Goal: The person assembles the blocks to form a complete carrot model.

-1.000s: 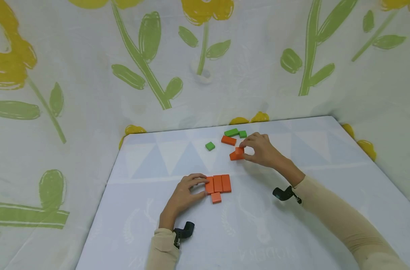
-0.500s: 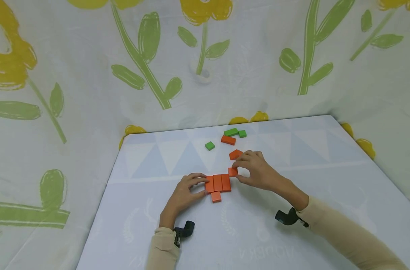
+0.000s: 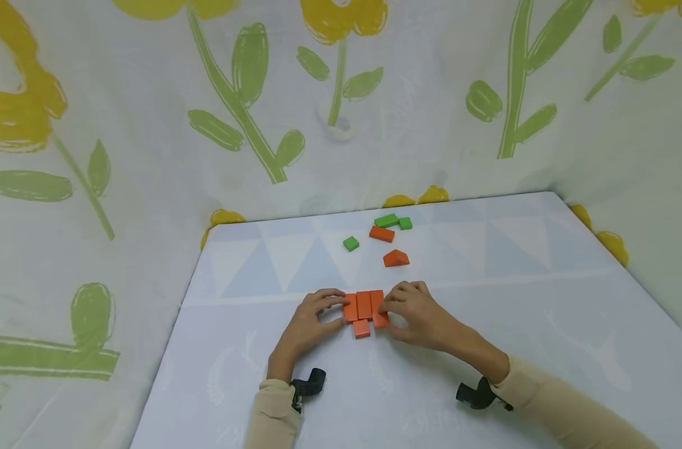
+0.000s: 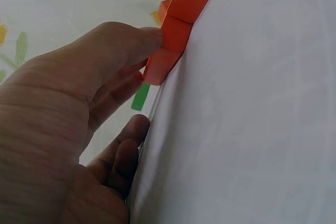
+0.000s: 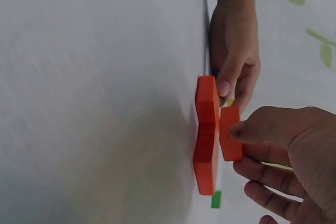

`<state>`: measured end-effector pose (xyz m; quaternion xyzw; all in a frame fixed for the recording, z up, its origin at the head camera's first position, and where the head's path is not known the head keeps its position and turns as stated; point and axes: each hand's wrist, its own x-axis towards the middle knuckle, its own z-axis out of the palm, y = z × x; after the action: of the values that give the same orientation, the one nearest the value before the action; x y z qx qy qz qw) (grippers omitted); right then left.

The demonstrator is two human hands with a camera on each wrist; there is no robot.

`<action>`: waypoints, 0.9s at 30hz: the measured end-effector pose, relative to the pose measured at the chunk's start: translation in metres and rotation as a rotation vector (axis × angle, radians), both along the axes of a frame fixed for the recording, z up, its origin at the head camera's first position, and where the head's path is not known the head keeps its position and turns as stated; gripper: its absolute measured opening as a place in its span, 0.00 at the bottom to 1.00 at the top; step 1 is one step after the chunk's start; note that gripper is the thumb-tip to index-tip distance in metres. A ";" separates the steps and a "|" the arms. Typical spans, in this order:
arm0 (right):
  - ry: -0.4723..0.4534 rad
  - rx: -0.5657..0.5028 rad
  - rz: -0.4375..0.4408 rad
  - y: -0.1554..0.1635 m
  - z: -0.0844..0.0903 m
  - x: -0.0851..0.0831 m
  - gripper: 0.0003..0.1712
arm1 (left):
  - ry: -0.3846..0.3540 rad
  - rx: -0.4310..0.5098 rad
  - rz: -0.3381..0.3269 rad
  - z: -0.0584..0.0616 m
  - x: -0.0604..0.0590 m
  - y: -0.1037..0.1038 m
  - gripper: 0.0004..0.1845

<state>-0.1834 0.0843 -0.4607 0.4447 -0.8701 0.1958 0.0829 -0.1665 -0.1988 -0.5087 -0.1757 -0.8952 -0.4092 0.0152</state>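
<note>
Three orange blocks [image 3: 364, 305] lie side by side as a row on the white table [image 3: 487, 324], with a small orange square [image 3: 361, 328] touching its near edge. My left hand [image 3: 336, 310] pinches the row's left end between thumb and forefinger; in the left wrist view the thumb [image 4: 137, 43] presses on the orange blocks [image 4: 176, 32]. My right hand [image 3: 387, 315] pinches a second small orange block [image 3: 380, 321] against the row's near right corner. The right wrist view shows that block [image 5: 230, 132] held beside the row [image 5: 206, 129].
Farther back lie an orange wedge [image 3: 396, 258], a flat orange block [image 3: 381, 234] and three green blocks [image 3: 386, 220] [image 3: 405, 222] [image 3: 350, 243]. A flower-printed cloth [image 3: 150, 156] hangs behind and to both sides of the table.
My right hand lifted a small orange block from beside the wedge and brought it toward me to the row's near right corner. The left hand stayed on the row.
</note>
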 end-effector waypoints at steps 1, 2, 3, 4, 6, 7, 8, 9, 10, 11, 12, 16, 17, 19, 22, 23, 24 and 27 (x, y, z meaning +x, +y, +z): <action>0.001 0.002 0.003 -0.001 -0.002 0.001 0.15 | 0.006 0.001 0.000 0.000 0.000 0.000 0.19; 0.003 0.004 0.005 -0.002 -0.004 0.001 0.15 | 0.010 0.005 -0.003 0.000 0.000 0.000 0.19; 0.004 0.002 0.008 -0.002 -0.006 0.002 0.15 | 0.013 0.008 -0.004 0.000 0.000 0.000 0.19; 0.005 -0.002 0.011 -0.003 -0.007 0.003 0.15 | 0.014 0.011 -0.005 0.000 0.000 0.000 0.19; 0.015 -0.011 0.016 -0.004 -0.010 0.004 0.14 | 0.016 0.019 -0.008 0.000 0.001 0.000 0.19; 0.021 -0.015 0.016 -0.005 -0.010 0.004 0.14 | 0.016 0.021 -0.009 0.000 0.000 0.000 0.19; 0.025 -0.017 0.016 -0.005 -0.011 0.005 0.14 | 0.014 0.022 -0.010 0.001 0.000 0.000 0.19; 0.032 -0.017 0.014 -0.006 -0.012 0.005 0.14 | 0.012 0.021 -0.009 0.001 0.000 0.001 0.19; 0.040 -0.014 0.012 -0.007 -0.012 0.006 0.14 | 0.011 0.022 -0.008 0.001 0.000 0.001 0.19; 0.047 -0.011 0.009 -0.007 -0.013 0.006 0.14 | 0.009 0.020 -0.006 0.000 0.000 0.001 0.19; 0.054 -0.009 0.007 -0.008 -0.013 0.007 0.14 | 0.008 0.017 -0.005 0.000 0.000 0.000 0.19; 0.075 -0.001 -0.004 -0.011 -0.014 0.009 0.12 | 0.002 0.010 -0.003 -0.002 -0.001 0.000 0.19; 0.080 -0.001 -0.006 -0.011 -0.015 0.009 0.12 | 0.002 0.008 -0.004 -0.002 -0.001 0.000 0.19; 0.092 -0.005 -0.009 -0.012 -0.016 0.010 0.13 | 0.003 0.007 -0.005 -0.002 -0.001 0.000 0.19; 0.105 -0.019 -0.011 -0.014 -0.017 0.010 0.13 | 0.006 0.004 -0.002 -0.001 -0.001 0.000 0.20; 0.106 -0.022 -0.011 -0.014 -0.017 0.011 0.13 | 0.005 -0.001 0.001 -0.001 -0.001 0.000 0.20; 0.107 -0.022 -0.013 -0.014 -0.018 0.011 0.13 | 0.003 -0.001 0.002 -0.001 -0.001 0.000 0.20; 0.102 -0.012 -0.016 -0.015 -0.019 0.011 0.14 | -0.008 -0.001 0.004 0.000 -0.001 0.000 0.20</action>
<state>-0.1723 0.0696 -0.4792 0.4464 -0.8672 0.1774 0.1314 -0.1671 -0.1986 -0.5090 -0.1725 -0.8959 -0.4093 0.0124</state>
